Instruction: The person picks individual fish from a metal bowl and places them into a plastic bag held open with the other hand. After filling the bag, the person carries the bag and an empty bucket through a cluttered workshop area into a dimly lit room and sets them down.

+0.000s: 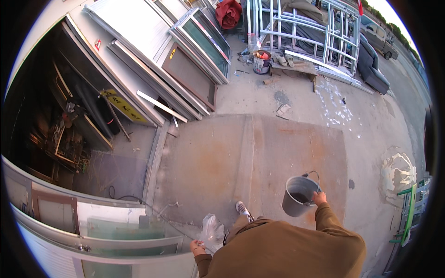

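Note:
My right hand (319,198) is closed round the handle of a grey bucket (293,206), which hangs slightly tilted at my right side. Something dark shows at the bottom of the bucket, too unclear to name. Low on the left, my left hand (198,248) is closed on a clear plastic bag (212,231) that hangs beside my leg. What the bag contains, if anything, I cannot make out. One shoe (241,208) of mine shows on the floor between the two hands.
Window and door panels (204,41) lean along the wall at the left, near a dark doorway (41,106). Ahead stand stacked metal frames (301,28) and a paint bucket (262,62). White scraps (334,104) litter the ground. A green-barred rack (410,213) is at the right.

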Demonstrator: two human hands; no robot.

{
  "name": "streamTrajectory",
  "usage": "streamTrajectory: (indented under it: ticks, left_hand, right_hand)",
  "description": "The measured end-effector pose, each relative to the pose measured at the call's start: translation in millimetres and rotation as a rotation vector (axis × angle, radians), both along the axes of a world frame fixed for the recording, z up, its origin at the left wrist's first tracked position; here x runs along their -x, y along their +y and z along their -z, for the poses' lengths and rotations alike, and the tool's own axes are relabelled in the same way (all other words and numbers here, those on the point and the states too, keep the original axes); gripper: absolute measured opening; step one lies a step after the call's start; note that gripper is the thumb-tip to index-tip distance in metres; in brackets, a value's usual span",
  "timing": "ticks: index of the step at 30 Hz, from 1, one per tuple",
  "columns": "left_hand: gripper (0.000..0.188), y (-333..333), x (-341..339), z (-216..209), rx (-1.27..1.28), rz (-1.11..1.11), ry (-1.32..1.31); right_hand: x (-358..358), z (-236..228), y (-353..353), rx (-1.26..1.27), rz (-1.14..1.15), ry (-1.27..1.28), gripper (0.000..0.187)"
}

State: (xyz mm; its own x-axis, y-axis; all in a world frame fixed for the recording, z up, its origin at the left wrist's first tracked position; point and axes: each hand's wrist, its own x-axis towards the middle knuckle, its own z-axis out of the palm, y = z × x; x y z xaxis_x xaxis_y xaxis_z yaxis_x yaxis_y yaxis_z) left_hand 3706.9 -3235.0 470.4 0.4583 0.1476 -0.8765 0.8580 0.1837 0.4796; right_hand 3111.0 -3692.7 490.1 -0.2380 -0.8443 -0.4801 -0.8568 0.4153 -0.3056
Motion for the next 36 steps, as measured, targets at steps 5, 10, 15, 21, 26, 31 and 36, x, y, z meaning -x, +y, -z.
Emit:
streamTrajectory:
  ticks: [5, 10, 15, 21, 26, 31, 36]
  left_hand:
    - [0.013, -93.5, -80.9, 9.3, 0.089, 0.132, -0.079]
    - [0.005, -184.3, -149.1, -6.4, 0.063, 0.089, -0.089]
    - [0.003, -268.9, -204.4, -10.9, 0.068, 0.117, -0.067]
    - [0.014, -363.3, -279.7, -37.2, 0.191, 0.258, 0.011]
    - [0.018, -453.2, -298.7, -75.3, 0.223, 0.245, 0.026]
    - [0.015, -530.4, -324.3, -68.1, 0.261, 0.295, 0.068]
    - [0.009, -633.8, -331.0, -35.6, 0.277, 0.362, 0.179]
  right_hand:
    - [-31.2, -47.4, -19.4, 0.008, 0.177, -0.040, 0.041]
    - [-60.8, -44.9, -48.1, 0.049, 0.314, -0.077, 0.039]
    - [-68.5, -3.6, -95.6, 0.079, 0.307, -0.051, 0.040]
    - [-120.5, 17.3, -186.1, 0.059, 0.363, -0.085, 0.036]
    - [-148.8, -3.8, -259.8, 0.111, 0.300, -0.140, 0.038]
    - [-177.2, 0.2, -303.5, 0.175, 0.309, -0.134, 0.042]
    - [-203.3, -13.1, -351.4, 0.285, 0.293, -0.126, 0.042]
